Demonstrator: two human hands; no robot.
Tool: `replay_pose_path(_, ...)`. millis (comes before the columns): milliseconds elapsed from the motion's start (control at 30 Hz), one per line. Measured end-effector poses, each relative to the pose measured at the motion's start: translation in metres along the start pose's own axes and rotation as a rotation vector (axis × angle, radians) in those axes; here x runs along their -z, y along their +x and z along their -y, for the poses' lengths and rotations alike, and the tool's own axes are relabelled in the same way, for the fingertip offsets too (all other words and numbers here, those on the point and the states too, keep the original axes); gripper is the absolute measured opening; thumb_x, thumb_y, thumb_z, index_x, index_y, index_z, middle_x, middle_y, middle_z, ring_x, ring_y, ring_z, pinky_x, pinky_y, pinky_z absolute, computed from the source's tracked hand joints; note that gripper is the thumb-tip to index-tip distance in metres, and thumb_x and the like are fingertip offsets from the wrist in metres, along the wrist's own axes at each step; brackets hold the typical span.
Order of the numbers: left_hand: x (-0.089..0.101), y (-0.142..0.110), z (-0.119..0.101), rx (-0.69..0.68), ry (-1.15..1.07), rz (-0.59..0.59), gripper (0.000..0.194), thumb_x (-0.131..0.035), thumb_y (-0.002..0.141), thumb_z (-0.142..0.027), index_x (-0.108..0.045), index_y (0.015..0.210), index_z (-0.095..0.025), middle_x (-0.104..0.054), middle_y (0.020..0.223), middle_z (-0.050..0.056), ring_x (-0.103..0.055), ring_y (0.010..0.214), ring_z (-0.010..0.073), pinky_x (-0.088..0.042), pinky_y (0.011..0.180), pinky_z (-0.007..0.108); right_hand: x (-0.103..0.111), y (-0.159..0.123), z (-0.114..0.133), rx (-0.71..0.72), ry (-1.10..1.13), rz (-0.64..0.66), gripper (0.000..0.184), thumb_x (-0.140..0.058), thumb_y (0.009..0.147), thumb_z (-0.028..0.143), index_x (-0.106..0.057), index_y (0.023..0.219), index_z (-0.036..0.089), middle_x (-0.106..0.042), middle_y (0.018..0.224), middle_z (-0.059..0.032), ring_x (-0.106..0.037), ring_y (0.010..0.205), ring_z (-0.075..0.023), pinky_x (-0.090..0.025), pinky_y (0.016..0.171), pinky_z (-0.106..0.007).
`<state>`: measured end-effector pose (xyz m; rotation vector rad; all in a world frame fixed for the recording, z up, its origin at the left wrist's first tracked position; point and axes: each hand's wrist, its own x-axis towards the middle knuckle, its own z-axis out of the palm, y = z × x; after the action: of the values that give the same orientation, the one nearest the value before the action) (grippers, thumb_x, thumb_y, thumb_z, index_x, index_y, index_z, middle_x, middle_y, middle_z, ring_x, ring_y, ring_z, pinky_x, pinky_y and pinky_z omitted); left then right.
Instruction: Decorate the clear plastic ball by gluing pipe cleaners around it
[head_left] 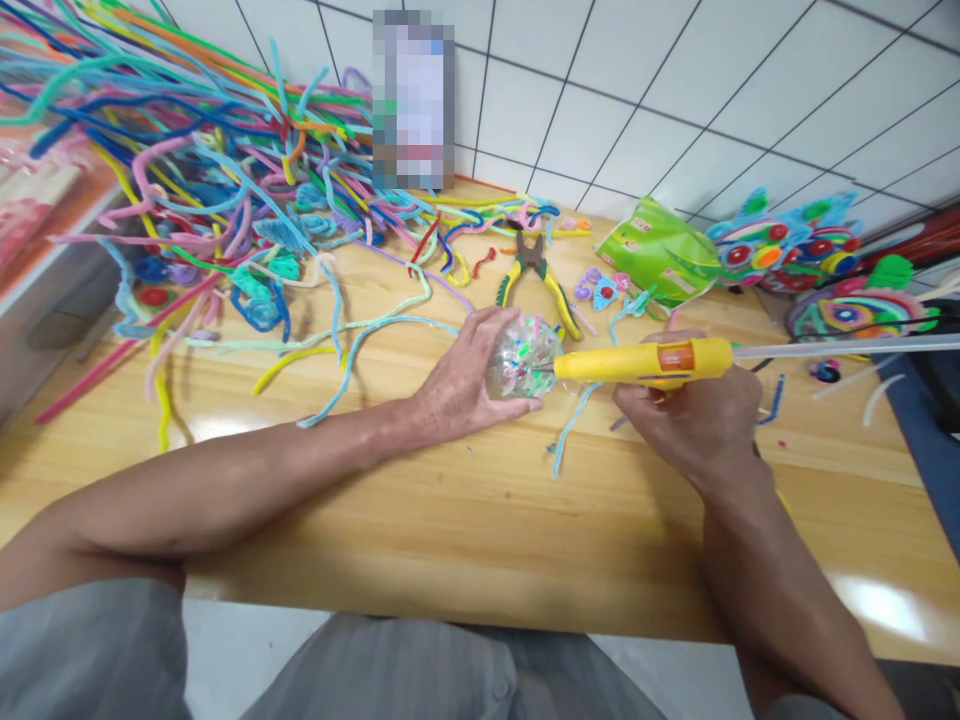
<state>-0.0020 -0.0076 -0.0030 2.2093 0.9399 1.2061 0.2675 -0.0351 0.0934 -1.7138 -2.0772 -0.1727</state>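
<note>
My left hand [480,372] is wrapped round a clear ball [520,362] speckled with bright bits of colour, at the middle of the table. In my right hand [694,415] is a yellow hot glue gun [637,362], gripped by its handle. Its metal nozzle points left and meets the ball's right side; whether it touches the surface I cannot tell. A long translucent glue stick [840,347] juts out of the gun's rear. Just behind the ball lie pliers [532,270] with yellow and green handles. A light blue pipe cleaner [574,430] rests between my hands.
A big tangle of colourful pipe cleaners [225,190] fills the back left. A phone-like device [414,100], blurred out, leans by the tiled wall [600,90]. Farther right are a green packet [660,250] and colourful pipe-cleaner masks [847,310]. The wooden table's front edge [450,615] runs before my lap.
</note>
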Motion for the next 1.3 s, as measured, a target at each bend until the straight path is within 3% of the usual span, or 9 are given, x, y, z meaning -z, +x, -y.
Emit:
replay_pose_path(200,-0.0005,-0.0003,-0.0006,0.030,0.014,0.003,0.104,-0.088,0.083,-0.059,-0.031,0.164,-0.026,-0.048,0.156,0.018,-0.049,0.149,0.0381,-0.045,0.128,0.062,0.0006,0.0008,0.0015,0.038,0.006,0.014,0.024,-0.061,0.074,0.033,-0.069,0.095,0.024,-0.076,0.078,-0.0076,-0.068,0.061,-0.0252,-0.052,0.063,-0.036)
replay_pose_path(400,-0.0012,-0.0003,0.0003,0.006,-0.008,-0.008,0.104,-0.088,0.083,-0.057,-0.030,0.164,-0.027,-0.048,0.155,0.019,-0.050,0.148,0.0391,-0.045,0.126,0.064,-0.0016,0.0008,0.0034,0.111,-0.053,-0.081,0.029,-0.056,0.072,0.033,-0.072,0.095,0.023,-0.077,0.074,-0.0055,-0.069,0.059,-0.0255,-0.051,0.059,-0.034)
replay_pose_path(1300,-0.0026,-0.0002,0.0012,-0.001,-0.006,-0.015,0.105,-0.091,0.081,-0.055,-0.031,0.163,-0.026,-0.048,0.153,0.019,-0.052,0.146,0.0378,-0.049,0.124,0.064,-0.0026,-0.0009,-0.0014,0.160,-0.094,-0.030,0.024,-0.059,0.079,0.029,-0.071,0.099,0.022,-0.077,0.082,-0.0084,-0.069,0.065,-0.0253,-0.051,0.062,-0.034)
